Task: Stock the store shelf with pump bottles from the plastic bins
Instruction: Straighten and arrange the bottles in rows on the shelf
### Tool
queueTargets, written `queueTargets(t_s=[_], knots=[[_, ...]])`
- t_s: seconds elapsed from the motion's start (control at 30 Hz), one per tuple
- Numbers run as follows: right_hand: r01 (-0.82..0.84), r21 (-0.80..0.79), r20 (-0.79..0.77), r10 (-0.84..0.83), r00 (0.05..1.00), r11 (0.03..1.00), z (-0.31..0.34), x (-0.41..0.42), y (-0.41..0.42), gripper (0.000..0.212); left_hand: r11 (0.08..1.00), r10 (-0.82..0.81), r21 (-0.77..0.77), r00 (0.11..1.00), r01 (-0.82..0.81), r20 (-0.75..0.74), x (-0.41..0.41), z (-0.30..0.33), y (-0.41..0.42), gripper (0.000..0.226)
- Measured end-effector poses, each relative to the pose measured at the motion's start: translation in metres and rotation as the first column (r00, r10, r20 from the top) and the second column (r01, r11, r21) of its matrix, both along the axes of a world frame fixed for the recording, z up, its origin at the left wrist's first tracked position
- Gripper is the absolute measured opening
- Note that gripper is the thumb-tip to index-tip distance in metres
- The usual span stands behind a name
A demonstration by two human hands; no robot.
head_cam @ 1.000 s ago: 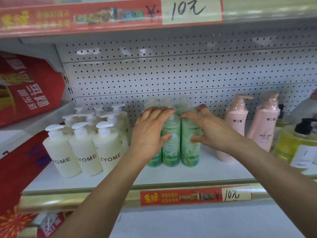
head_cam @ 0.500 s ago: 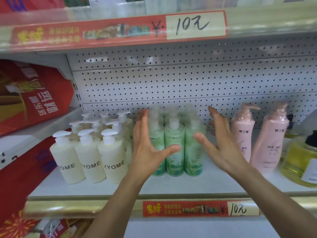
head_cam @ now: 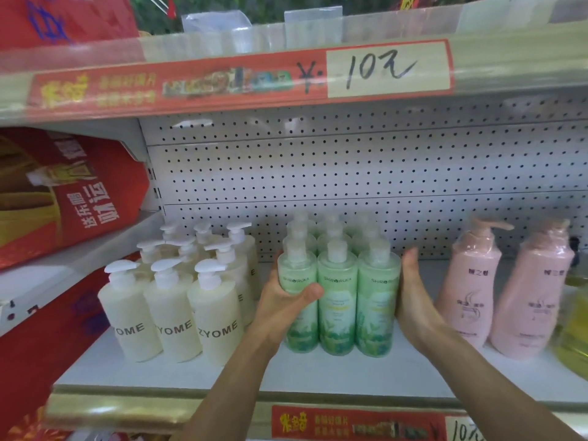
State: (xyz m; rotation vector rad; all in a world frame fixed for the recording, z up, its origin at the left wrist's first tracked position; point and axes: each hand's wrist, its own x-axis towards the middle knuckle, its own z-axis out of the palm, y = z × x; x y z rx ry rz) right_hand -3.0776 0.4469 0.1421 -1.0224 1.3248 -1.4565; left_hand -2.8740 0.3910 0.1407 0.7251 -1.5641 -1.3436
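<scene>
The green bottles (head_cam: 338, 294) stand in a tight block mid-shelf (head_cam: 318, 374), between the two hands. The left hand (head_cam: 283, 300) grips the front-left bottle, thumb across its label. The right hand (head_cam: 410, 297) lies flat and straight-fingered against the block's right side, seemingly touching. Cream bottles (head_cam: 171, 307) stand left, pink bottles (head_cam: 502, 294) right.

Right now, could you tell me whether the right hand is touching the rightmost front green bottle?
Touching. The head view shows the right hand pressed flat against the side of the rightmost green pump bottle, with no gap visible between palm and bottle.
</scene>
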Motion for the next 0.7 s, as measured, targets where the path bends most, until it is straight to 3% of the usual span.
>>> queueTargets(t_s=[0.2,0.37,0.5,0.7], knots=[[-0.012,-0.023,0.045,0.013,0.999,1.0,0.002,0.001,-0.002,0.087,1.0,-0.003,0.029,1.0,0.002,0.019,0.004,-0.005,-0.008,0.099],[0.057,-0.052,0.177,-0.047,0.983,0.997,0.013,-0.008,-0.019,0.105,0.959,0.042,0.283,0.989,-0.001,-0.139,-0.001,0.008,-0.027,0.078],[0.035,-0.095,0.304,-0.005,0.953,0.995,0.022,-0.008,-0.027,0.083,0.91,0.022,0.414,0.996,0.013,-0.081,-0.009,0.021,-0.036,0.093],[-0.034,-0.039,0.338,0.045,0.94,0.999,0.016,-0.008,-0.034,0.09,0.885,0.012,0.462,0.989,0.058,-0.147,-0.013,0.029,-0.036,0.088]])
